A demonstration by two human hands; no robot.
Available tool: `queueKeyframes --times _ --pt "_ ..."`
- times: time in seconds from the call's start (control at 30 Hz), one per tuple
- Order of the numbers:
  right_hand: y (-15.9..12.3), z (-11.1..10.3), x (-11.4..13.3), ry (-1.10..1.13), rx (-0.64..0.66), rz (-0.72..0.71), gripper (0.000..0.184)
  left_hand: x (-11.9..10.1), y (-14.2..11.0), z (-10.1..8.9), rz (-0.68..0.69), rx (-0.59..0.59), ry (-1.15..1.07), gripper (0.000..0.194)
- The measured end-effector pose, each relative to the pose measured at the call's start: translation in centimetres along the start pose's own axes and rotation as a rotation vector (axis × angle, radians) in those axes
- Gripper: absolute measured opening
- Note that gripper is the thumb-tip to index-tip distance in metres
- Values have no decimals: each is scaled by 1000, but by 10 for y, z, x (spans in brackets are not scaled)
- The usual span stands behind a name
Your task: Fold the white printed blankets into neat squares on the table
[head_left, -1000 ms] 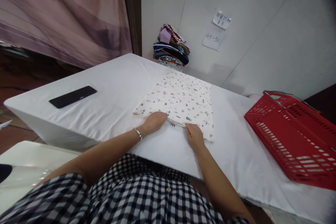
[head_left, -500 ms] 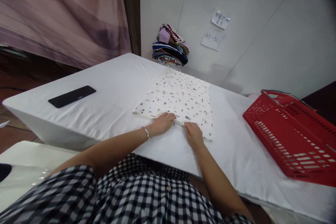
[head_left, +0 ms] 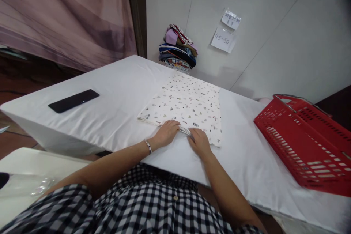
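Observation:
A white cloth [head_left: 189, 98] printed with small dark motifs lies flat in folded layers, its near edge towards me. My left hand [head_left: 168, 132] is closed on the middle of that near edge, fingers on top and the thumb side out of sight. Just to its right, my right hand [head_left: 200, 142] grips the same edge, with a slightly raised bit of the layers showing between the two hands. The cloth's far end reaches the back of the table.
The white-covered table [head_left: 117, 80] carries a black phone [head_left: 74, 101] on the left and a red perforated basket [head_left: 301, 146] on the right. Folded clothes [head_left: 178, 49] are stacked behind the far edge, by the wall. A white stool or chair [head_left: 33, 168] stands at lower left.
My left hand slid right along the near edge, then slightly back left. My right hand has shifted a little left, and its fingers now curl more around the edge.

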State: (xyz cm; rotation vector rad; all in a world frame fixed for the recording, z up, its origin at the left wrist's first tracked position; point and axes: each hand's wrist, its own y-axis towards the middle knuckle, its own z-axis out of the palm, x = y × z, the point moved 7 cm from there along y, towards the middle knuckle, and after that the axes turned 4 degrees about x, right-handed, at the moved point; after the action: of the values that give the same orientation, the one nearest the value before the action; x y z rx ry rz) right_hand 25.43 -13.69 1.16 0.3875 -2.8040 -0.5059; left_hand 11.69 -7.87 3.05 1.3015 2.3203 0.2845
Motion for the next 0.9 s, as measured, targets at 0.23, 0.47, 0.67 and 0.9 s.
queueKeyframes --times 0.23,0.47,0.67,0.9 --pt "-2 5 -10 -116 -27 37 36 2 0 7 -30 69 22 18" --pt "-11 4 -21 -79 -94 47 33 3 -9 9 23 135 72 15" --pt "-14 0 -24 0 -172 15 31 -1 -3 12 16 126 220 11" --pt "-17 0 -26 39 -170 25 33 9 -1 15 -77 99 294 19"
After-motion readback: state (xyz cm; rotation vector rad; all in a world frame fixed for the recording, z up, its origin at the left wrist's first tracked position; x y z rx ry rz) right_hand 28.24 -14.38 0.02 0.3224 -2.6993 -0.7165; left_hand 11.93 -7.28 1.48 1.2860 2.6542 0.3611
